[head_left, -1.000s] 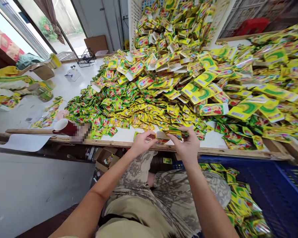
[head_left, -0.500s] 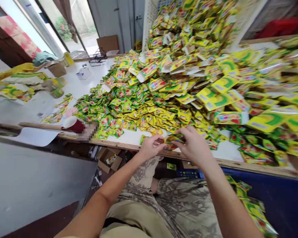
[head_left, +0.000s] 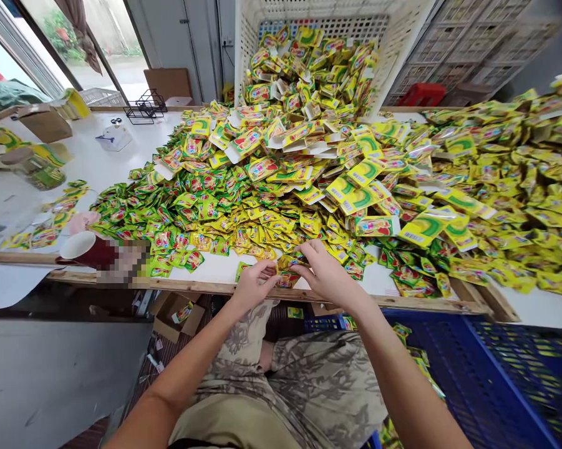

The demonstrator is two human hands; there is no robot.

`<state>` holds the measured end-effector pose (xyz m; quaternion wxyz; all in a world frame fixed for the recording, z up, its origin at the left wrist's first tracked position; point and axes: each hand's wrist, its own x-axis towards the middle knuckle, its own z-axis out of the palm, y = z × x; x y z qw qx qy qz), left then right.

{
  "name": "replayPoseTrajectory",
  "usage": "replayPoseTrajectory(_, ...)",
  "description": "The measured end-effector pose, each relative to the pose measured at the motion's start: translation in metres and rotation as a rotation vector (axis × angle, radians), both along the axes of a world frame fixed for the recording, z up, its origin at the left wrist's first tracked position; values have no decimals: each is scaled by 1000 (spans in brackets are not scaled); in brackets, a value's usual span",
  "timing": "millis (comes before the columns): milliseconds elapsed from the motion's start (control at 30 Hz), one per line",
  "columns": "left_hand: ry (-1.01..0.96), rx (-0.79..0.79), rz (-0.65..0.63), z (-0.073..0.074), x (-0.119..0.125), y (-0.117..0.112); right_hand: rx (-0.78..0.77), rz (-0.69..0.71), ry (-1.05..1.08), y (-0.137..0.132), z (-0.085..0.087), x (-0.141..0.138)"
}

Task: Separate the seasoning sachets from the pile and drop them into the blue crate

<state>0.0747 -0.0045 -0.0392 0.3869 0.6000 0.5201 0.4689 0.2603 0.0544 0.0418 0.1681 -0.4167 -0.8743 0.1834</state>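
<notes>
At the front edge of the table, my left hand [head_left: 255, 284] has its fingers curled toward the thumb. Whatever it pinches, if anything, is too small to make out. Close on its right, my right hand [head_left: 325, 271] has thumb and fingers closing on a yellow sachet [head_left: 289, 259]. A red-and-yellow sachet [head_left: 287, 280] lies just below, between the two hands. Behind them spreads a heap of small yellow sachets [head_left: 262, 221], with green sachets [head_left: 168, 209] to its left. Flat yellow cartons [head_left: 355, 190] with green curves are piled behind and right of the sachets.
A white plastic crate [head_left: 402, 37] tips more cartons onto the table from behind. At left stand a dark red cup [head_left: 93, 249] and a black wire rack [head_left: 145, 107]. Below the wooden edge [head_left: 206, 286] are an open cardboard box [head_left: 173, 315] and blue crates [head_left: 449, 355].
The view has swung right, so the table's contents sit farther left and more of the right-hand pile and blue crates shows. Both hands stay close together at the table edge.
</notes>
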Motion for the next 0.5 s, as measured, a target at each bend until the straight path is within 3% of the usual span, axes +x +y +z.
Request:
replayPoseTrajectory(300,65,11,15,2,5,10,34,-123,-319,-5,20,-16)
replayPoseTrajectory(400,62,17,17,0,8,15,101,-101,-276,-3,15,-12)
replayPoseTrajectory(500,22,8,-11,-1,11,18,85,-106,-103,2,3,1)
